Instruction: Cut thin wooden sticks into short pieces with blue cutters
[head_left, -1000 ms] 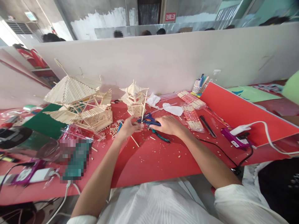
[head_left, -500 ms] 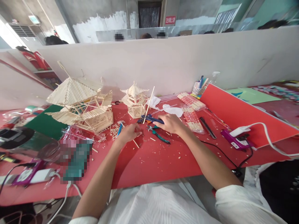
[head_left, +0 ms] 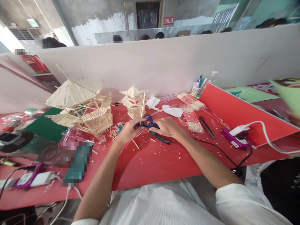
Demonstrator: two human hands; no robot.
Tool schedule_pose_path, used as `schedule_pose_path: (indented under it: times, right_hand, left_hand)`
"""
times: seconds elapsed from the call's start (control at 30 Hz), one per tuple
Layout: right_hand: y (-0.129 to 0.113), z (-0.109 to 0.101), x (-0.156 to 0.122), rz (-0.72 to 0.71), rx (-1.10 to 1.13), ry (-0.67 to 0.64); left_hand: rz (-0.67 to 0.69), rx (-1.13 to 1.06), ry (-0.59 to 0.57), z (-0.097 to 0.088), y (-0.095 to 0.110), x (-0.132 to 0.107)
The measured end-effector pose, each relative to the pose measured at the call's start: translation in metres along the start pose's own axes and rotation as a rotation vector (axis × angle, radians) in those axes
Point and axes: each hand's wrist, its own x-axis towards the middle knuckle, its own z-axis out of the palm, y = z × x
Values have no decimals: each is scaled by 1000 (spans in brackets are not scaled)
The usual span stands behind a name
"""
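Note:
My right hand (head_left: 165, 127) is closed round the handles of a dark blue pliers-like tool (head_left: 150, 125). A thin wooden stick (head_left: 142, 104) stands nearly upright at the tool's head. My left hand (head_left: 128, 129) pinches at the stick's lower end, and its fingertips hide the tool's jaws. A blue glue gun (head_left: 148, 118) with an orange trigger lies just behind the tool. Green-handled pliers (head_left: 161, 137) rest on the table below my right hand. Behind my hands stands a small wooden-stick pagoda (head_left: 134, 101); a larger stick pavilion (head_left: 79, 106) is to the left.
Bundles of wrapped sticks (head_left: 192, 118) and white tissue (head_left: 172, 111) lie to the right, near a black cutter (head_left: 207, 127). A red board (head_left: 243, 115) leans beside a purple power strip (head_left: 235, 138). Stick scraps dot the red table (head_left: 159, 168). Another person's hand holds green card (head_left: 287, 97).
My left hand has risen to the tool's head and the stick. My right hand has come slightly left and lower with the tool. Green card has appeared at the right edge.

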Motion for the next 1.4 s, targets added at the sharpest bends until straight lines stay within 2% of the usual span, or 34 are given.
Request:
schedule_pose_path:
  times: [0.27, 0.83, 1.03, 1.17, 1.27, 1.4]
  right_hand:
    - [0, 11, 6, 7, 15, 29]
    - [9, 18, 11, -4, -19, 86]
    - [34, 2, 4, -86, -46, 34]
    - [58, 1, 0, -145, 14, -30]
    - [70, 6, 0, -181, 118, -45]
    - [75, 7, 0, -224, 258, -9]
  left_hand:
    - [-63, -150, 17, 0, -1, -1]
    - [-61, -90, 30, -2, 5, -2]
    - [-24, -19, -105, -11, 9, -4]
    - [21, 7, -163, -14, 12, -5]
    - [54, 34, -127, -15, 10, -5]
    - [22, 139, -49, -18, 1, -6]
